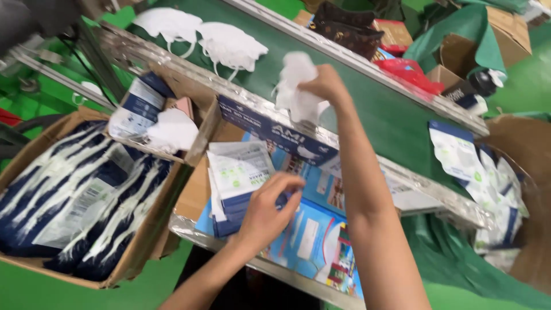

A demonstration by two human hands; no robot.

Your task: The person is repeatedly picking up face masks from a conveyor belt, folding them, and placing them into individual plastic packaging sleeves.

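Note:
My right hand is raised over the green conveyor belt and grips a white face mask that hangs crumpled below the fingers. My left hand rests lower down, fingers curled on a stack of blue and white flat pouches lying in a shallow tray. Two more white masks lie farther up the belt, apart from both hands.
A cardboard box at left holds several packed blue and white pouches. A smaller box behind it holds a pouch and a mask. More pouches lie at right. Bags and cartons sit beyond the belt's metal rail.

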